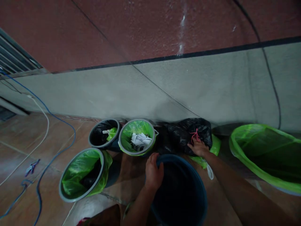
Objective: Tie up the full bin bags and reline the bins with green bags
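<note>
Three small bins (137, 137) stand left of the tied bag (185, 135); a bucket (181, 191) stands nearer, another bin (268, 153) far right.

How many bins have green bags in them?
3 for sure: one with paper by the wall, one front left, a big one far right. Green also peeks from the black-lined bin.

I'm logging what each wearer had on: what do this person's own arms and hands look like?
Both forearms are bare as far as the frame shows, with no sleeves. The left hand and right hand wear no gloves; no watch, ring or wristband shows in the dim light.
</note>
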The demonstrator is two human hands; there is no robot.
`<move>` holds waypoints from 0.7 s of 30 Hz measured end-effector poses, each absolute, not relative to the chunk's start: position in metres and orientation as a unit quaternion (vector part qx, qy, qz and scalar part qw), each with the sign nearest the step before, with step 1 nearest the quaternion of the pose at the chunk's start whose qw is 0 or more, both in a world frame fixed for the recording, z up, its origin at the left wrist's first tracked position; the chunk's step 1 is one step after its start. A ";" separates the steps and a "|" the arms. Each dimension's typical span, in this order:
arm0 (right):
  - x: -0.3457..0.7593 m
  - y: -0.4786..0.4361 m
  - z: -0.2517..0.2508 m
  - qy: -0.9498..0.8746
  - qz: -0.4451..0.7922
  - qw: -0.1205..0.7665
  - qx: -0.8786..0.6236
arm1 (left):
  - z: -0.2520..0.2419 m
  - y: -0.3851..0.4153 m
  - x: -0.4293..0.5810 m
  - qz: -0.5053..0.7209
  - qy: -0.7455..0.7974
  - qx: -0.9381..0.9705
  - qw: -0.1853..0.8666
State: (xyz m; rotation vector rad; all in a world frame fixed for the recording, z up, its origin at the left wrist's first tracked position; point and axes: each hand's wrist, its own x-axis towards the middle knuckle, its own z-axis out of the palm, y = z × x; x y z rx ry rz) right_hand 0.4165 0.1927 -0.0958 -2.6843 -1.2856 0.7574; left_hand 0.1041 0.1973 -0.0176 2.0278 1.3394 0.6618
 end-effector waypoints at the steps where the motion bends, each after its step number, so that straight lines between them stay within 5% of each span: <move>1: 0.418 0.192 -0.093 -0.420 0.238 0.046 -0.874 | -0.016 0.198 0.103 0.249 0.512 0.763 0.306; 13: 0.330 0.122 -0.035 -0.408 0.139 0.276 -0.859 | 0.026 0.183 0.090 0.158 0.557 0.749 0.321; 21: 0.249 0.006 -0.009 -0.195 0.108 0.466 -0.856 | 0.012 0.150 0.040 0.229 0.619 0.642 0.389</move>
